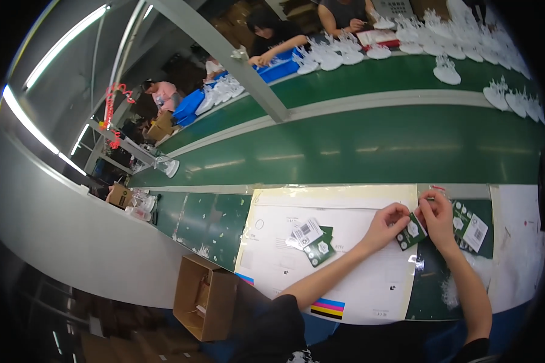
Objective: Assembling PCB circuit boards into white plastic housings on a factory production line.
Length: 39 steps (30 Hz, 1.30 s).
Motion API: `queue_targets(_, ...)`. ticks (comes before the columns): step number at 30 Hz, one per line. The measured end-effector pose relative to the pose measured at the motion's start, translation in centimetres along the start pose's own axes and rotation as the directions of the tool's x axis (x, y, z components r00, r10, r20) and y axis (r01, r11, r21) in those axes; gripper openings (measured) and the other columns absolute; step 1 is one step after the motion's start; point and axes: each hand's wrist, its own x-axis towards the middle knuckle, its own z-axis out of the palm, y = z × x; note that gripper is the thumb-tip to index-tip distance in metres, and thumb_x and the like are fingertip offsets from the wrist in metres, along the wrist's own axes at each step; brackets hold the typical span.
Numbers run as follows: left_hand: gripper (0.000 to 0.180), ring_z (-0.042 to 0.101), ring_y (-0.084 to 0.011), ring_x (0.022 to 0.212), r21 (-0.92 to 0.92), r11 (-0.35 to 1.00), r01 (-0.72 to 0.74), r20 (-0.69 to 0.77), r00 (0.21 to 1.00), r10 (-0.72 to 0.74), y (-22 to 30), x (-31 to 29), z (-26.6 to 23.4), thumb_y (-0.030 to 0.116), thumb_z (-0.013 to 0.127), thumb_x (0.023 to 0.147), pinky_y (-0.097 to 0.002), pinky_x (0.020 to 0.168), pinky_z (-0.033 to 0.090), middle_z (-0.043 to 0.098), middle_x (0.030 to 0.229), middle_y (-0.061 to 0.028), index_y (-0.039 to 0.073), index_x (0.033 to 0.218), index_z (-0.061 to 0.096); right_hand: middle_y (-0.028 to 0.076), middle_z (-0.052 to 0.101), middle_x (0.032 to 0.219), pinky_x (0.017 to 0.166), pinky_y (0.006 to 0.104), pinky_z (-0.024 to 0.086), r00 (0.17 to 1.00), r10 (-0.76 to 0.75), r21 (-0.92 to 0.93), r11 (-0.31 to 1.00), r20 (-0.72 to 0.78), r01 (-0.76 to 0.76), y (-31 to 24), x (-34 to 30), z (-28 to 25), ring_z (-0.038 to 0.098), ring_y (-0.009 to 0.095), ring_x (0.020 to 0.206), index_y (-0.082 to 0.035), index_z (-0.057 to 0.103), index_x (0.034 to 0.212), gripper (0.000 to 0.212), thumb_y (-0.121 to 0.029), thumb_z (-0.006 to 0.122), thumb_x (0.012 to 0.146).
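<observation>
Both my hands are over the right part of the white printed sheet (345,284). My left hand (389,228) pinches a green-and-white printed card (412,235) by its upper left side. My right hand (437,219) is closed at the card's upper right edge, fingertips pressed together; whether they grip the card or something small is hidden. Just right of that hand lie more green cards (466,225), one with a white barcode label. A small pile of green cards (319,249) rests left of my hands, with white barcode labels (307,232) on top.
Clear plastic bags (466,278) lie beside my right forearm. An open cardboard box (209,296) stands below the table's left end. Beyond runs a green conveyor belt (321,151); past it, white branched ornaments (430,42), blue bins (278,69) and several people at work.
</observation>
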Motion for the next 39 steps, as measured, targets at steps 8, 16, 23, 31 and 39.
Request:
queue_targets(8, 0.009, 0.052, -0.0041, 0.081, -0.049, 0.998, -0.03, -0.056, 0.998, 0.027, -0.4, 0.4, -0.5, 0.005, 0.057, 0.089, -0.019, 0.072, 0.044, 0.055, 0.088, 0.0004, 0.0, 0.096, 0.054, 0.002, 0.058, 0.076, 0.054, 0.0168, 0.042, 0.988, -0.124, -0.114, 0.984, 0.091, 0.134, 0.0, 0.2, 0.4, 0.055, 0.005, 0.064, -0.003, 0.052, 0.094, 0.005, -0.003, 0.053, 0.089)
queue_targets(16, 0.009, 0.052, -0.0031, 0.08, -0.055, 0.997, -0.061, -0.074, 0.996, 0.057, -0.1, 0.3, -0.6, 0.005, 0.056, 0.088, -0.0185, 0.071, 0.043, 0.055, 0.088, 0.0013, 0.002, 0.096, 0.053, 0.003, 0.06, 0.074, 0.055, 0.0167, 0.042, 0.978, -0.193, -0.138, 0.969, 0.079, 0.203, 0.3, 0.1, 0.7, 0.056, 0.006, 0.064, 0.0, 0.054, 0.092, 0.005, -0.002, 0.053, 0.088)
queue_targets(23, 0.012, 0.054, -0.004, 0.077, -0.063, 0.991, -0.114, -0.122, 0.987, 0.106, -0.5, 0.5, -0.1, 0.004, 0.06, 0.087, -0.0187, 0.07, 0.046, 0.056, 0.085, 0.0015, 0.003, 0.095, 0.051, 0.001, 0.056, 0.068, 0.042, 0.0161, 0.035, 0.99, -0.139, -0.105, 0.984, 0.023, 0.141, 0.0, -0.2, 0.5, 0.049, 0.004, 0.049, -0.003, 0.049, 0.093, 0.003, -0.006, 0.05, 0.092)
queue_targets(31, 0.037, 0.056, -0.0065, 0.079, -0.127, 0.991, -0.035, -0.163, 0.986, 0.014, -0.8, 0.7, -0.1, 0.001, 0.057, 0.087, -0.0187, 0.072, 0.047, 0.056, 0.091, 0.0007, 0.006, 0.121, 0.043, -0.002, 0.058, 0.07, 0.046, 0.0161, 0.033, 0.985, -0.075, 0.042, 0.996, -0.154, 0.082, 1.6, 1.3, -1.4, 0.049, 0.002, 0.056, -0.01, 0.05, 0.108, 0.015, -0.019, 0.05, 0.096)
queue_targets(39, 0.045, 0.056, -0.0079, 0.079, -0.138, 0.99, -0.04, -0.143, 0.99, 0.02, 1.3, 0.8, -0.2, -0.003, 0.055, 0.086, -0.0193, 0.07, 0.047, 0.058, 0.088, -0.0032, 0.004, 0.126, 0.036, 0.004, 0.061, 0.076, 0.053, 0.0167, 0.04, 1.0, 0.004, 0.159, 0.987, -0.025, 0.0, 0.1, 1.3, -0.4, 0.055, 0.005, 0.062, -0.007, 0.046, 0.102, 0.01, -0.015, 0.046, 0.096)
